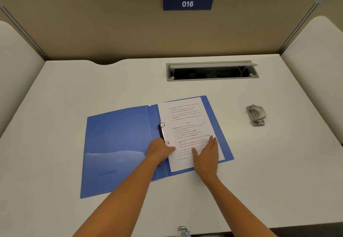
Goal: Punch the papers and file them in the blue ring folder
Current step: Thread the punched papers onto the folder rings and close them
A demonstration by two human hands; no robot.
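Observation:
The blue ring folder (118, 144) lies open on the desk. Its metal ring mechanism (162, 133) stands near the spine. A printed white paper (187, 125) lies on the folder's right half, its left edge at the rings. My left hand (160, 151) rests at the lower ring, fingers curled on the paper's left edge. My right hand (206, 155) lies flat, palm down, on the lower part of the paper with fingers spread. A grey metal hole punch (256, 115) sits on the desk to the right, apart from both hands.
The white desk (74, 92) has an open grey cable tray (211, 71) at the back. Beige partition walls with a blue "016" sign (187, 3) enclose it. A metal clip (182, 230) sits at the front edge.

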